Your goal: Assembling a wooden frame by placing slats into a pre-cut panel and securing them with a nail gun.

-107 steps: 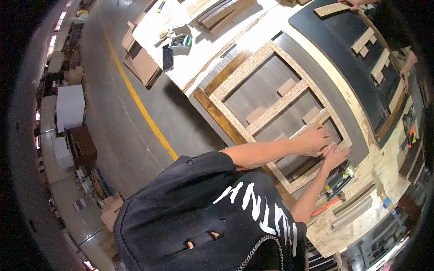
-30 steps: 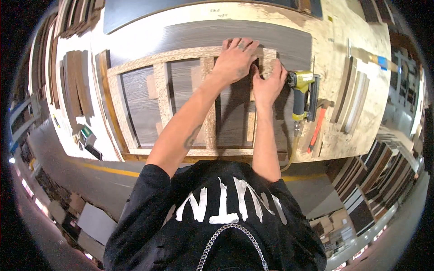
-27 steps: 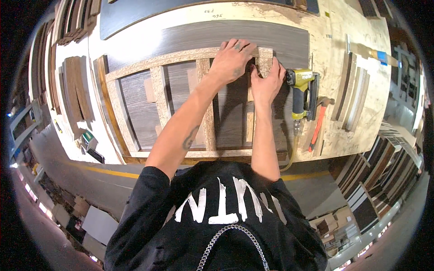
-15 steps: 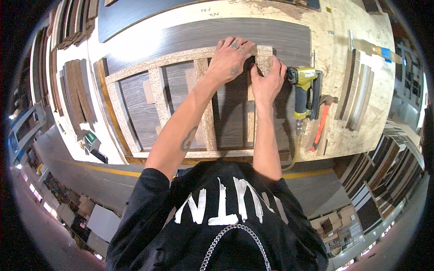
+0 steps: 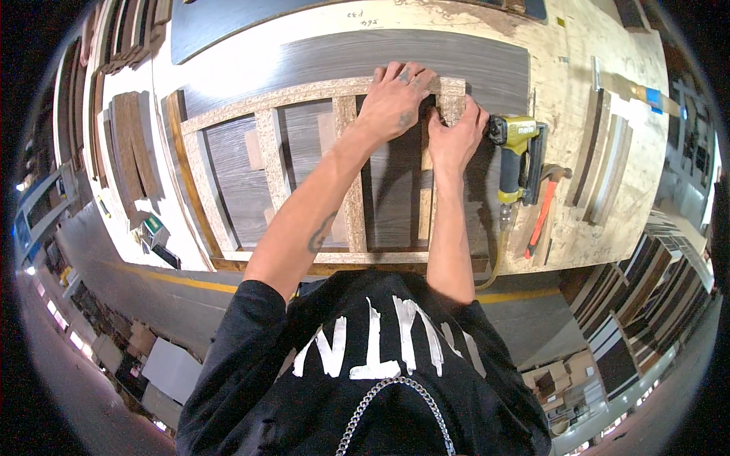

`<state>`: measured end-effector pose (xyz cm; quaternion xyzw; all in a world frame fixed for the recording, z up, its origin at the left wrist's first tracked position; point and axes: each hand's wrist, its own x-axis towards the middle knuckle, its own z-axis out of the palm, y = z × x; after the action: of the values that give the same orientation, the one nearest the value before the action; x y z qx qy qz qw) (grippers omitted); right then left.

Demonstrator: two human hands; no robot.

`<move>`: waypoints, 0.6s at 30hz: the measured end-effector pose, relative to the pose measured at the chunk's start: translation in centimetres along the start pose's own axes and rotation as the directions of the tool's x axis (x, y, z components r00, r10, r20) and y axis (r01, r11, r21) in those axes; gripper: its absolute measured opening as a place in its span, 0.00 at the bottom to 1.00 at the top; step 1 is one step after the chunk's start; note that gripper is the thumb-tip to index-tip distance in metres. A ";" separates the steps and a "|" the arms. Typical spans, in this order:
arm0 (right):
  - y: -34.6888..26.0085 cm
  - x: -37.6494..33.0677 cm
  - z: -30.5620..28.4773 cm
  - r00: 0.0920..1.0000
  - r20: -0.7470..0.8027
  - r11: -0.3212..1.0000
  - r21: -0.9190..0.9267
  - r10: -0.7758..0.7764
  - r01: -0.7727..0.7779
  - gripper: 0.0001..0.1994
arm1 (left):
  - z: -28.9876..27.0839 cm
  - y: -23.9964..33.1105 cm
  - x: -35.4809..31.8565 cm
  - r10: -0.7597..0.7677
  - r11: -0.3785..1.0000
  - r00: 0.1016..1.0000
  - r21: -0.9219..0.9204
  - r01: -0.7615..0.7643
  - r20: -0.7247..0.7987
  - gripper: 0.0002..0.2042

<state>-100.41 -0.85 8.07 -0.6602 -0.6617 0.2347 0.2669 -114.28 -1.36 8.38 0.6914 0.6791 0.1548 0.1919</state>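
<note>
A ladder-like frame of particleboard strips [image 5: 304,93] lies on a dark grey wood-grain panel [image 5: 487,64]. My left hand [image 5: 395,102] is closed over the far rail near its right end, fingertips curled over the far edge. My right hand [image 5: 458,140] grips the right end strip [image 5: 452,105] close to the corner, thumb on its inner side and fingers on its outer side. The hands are close together but apart. Part of the end strip is hidden under the right hand and forearm.
A yellow-and-black nail gun [image 5: 517,163] with a hose lies just right of my right hand. Beside it is a claw hammer [image 5: 541,213] with an orange handle. Loose strips [image 5: 608,156] lie farther right, brown strips [image 5: 133,144] at left. A dark board [image 5: 228,29] is at the back.
The table and everything on it sit slightly farther right in the picture. Both hands keep the same hold at the frame's far right corner.
</note>
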 end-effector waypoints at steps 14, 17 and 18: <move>0.4 0.0 -0.3 1.000 -0.003 0.998 0.067 -0.018 0.019 0.29 | 0.6 0.4 -0.1 -0.016 1.000 0.999 0.026 0.017 -0.047 0.24; 0.4 -0.1 -0.2 1.000 -0.002 0.998 0.062 -0.015 0.015 0.29 | 0.6 0.1 -0.2 0.011 0.998 0.999 0.059 -0.008 -0.052 0.23; 0.4 -0.2 -0.2 1.000 -0.007 0.998 0.050 -0.028 0.028 0.29 | 0.6 0.1 -0.2 0.012 0.999 0.998 0.042 -0.010 -0.061 0.21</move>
<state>-99.97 -1.01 7.91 -0.6447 -0.6638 0.2454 0.2889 -113.94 -1.57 7.88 0.6938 0.6840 0.1627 0.1558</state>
